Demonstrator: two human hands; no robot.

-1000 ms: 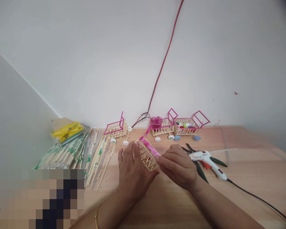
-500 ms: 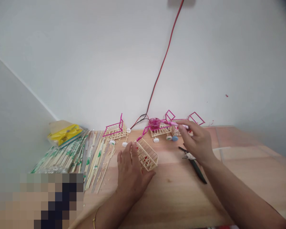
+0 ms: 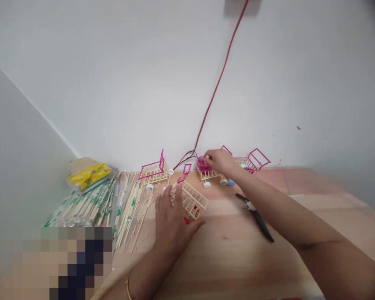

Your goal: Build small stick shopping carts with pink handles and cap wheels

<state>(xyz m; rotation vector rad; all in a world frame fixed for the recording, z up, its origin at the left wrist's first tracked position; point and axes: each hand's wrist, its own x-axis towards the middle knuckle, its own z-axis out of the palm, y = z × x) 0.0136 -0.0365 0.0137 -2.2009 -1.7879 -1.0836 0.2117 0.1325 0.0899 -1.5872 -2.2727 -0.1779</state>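
Observation:
My left hand [image 3: 175, 216] is curved around a small shopping cart made of thin wooden sticks [image 3: 192, 198], thumb below and fingers at its far side. This cart has a pink handle frame [image 3: 184, 173] and leans at an angle. My right hand [image 3: 221, 161] is closed over a clear cup of pink paint [image 3: 203, 166]. In its fingers is a paintbrush, now almost wholly covered by the hand. The cup sits on another stick cart [image 3: 210, 175] with bottle-cap wheels.
More pink-rimmed stick carts stand along the wall, one at left [image 3: 153, 173] and one at right [image 3: 253, 163]. Pliers [image 3: 259, 223] lie under my right forearm. Bundled sticks [image 3: 87, 204] and a yellow packet [image 3: 90, 176] lie at left; a red-black cable [image 3: 217, 85] runs down the wall.
My right hand has moved left with the paintbrush, from right of the cup to over it. My left hand stays at the cart, whose pink handle now shows more upright.

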